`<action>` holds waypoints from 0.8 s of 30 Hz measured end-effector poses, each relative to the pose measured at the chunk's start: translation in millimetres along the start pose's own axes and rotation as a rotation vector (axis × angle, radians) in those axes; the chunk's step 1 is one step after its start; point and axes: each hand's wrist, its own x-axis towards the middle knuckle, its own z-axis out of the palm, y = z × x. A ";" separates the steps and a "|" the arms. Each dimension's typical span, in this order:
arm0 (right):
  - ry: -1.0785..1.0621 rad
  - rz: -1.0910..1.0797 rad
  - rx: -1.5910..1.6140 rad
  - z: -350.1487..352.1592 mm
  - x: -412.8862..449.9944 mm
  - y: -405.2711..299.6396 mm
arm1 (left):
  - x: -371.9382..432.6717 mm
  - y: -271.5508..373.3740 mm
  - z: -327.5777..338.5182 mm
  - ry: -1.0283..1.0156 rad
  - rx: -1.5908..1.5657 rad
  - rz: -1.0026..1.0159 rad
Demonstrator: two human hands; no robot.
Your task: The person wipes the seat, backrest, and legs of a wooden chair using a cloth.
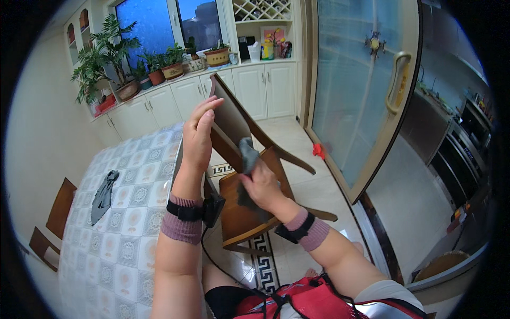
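Note:
A wooden chair (255,211) with a brown seat and a pale back panel stands on the floor right of the table. My left hand (202,131) rests against the side edge of its backrest, fingers at the upper part. In my right hand (263,185) is a grey cloth (249,153), held against the lower part of the backrest; part of the cloth hangs below the hand over the seat. Another grey cloth (104,195) lies crumpled on the table at the left.
A table (135,235) with a patterned cover fills the left. Two more chairs (61,207) stand beyond it. Potted plants (173,65) line a white cabinet. A frosted glass door (346,87) stands at the right, with a red item (318,151) on the floor beside it.

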 end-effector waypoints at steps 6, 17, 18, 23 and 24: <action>-0.175 0.225 0.087 -28.5 -65.9 52.7 | 2.9 -1.9 -1.1 -0.007 0.046 0.029; -0.257 1.160 0.681 -137.7 56.3 84.2 | 8.4 -7.5 11.2 0.019 -0.064 0.036; -0.266 1.112 0.849 -138.3 65.8 68.1 | 8.0 -9.5 8.7 0.016 -0.035 0.044; -0.443 0.696 1.171 -122.1 109.1 -32.3 | 8.6 -9.8 19.4 -0.024 -0.036 0.043; -0.413 0.635 1.119 -114.5 111.5 -47.7 | 9.2 -9.6 27.6 -0.003 -0.134 -0.015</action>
